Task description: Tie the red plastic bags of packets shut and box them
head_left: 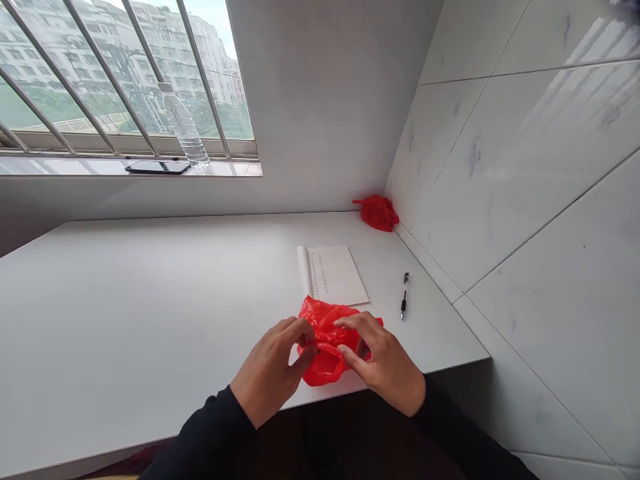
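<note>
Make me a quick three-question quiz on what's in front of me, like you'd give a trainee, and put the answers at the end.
1. Multiple choice: what colour is the plastic bag between the left hand and the right hand? A, white; B, red; C, black.
2. True or false: the clear bottle is on the windowsill.
3. Short answer: on the table, what lies between the notebook and the tiled wall?

Key
1. B, red.
2. True.
3. A pen.
</note>
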Demonstrator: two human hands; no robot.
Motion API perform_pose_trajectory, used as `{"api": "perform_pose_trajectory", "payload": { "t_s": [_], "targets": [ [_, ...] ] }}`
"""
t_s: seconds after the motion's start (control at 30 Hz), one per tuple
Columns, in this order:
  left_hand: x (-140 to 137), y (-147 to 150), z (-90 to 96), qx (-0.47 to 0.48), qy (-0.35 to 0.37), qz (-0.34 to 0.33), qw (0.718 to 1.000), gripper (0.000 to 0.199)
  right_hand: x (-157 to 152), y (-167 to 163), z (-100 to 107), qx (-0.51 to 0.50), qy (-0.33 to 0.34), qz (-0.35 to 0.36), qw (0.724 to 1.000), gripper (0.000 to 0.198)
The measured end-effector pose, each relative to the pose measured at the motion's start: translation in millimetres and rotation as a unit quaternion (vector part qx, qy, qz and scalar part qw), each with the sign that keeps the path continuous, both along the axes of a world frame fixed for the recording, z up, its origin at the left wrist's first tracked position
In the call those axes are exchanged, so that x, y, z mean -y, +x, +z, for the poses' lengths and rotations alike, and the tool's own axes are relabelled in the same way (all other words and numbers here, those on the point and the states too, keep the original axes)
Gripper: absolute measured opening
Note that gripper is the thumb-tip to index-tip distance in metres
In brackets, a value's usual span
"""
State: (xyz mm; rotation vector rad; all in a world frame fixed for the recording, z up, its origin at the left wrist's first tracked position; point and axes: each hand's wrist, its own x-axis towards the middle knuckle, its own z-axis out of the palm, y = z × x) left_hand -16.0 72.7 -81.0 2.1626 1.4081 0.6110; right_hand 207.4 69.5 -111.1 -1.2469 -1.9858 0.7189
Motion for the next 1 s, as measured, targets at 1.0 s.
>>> {"api": "perform_pose_trajectory", "payload": {
  "t_s": [1.0],
  "targets": [
    [7.2,-22.3,14.3,0.02,0.023,0.146,0.989,0.025,9.5,27.0,8.0,-0.073,-0.027,-0.105,0.991,0.017]
  ]
}}
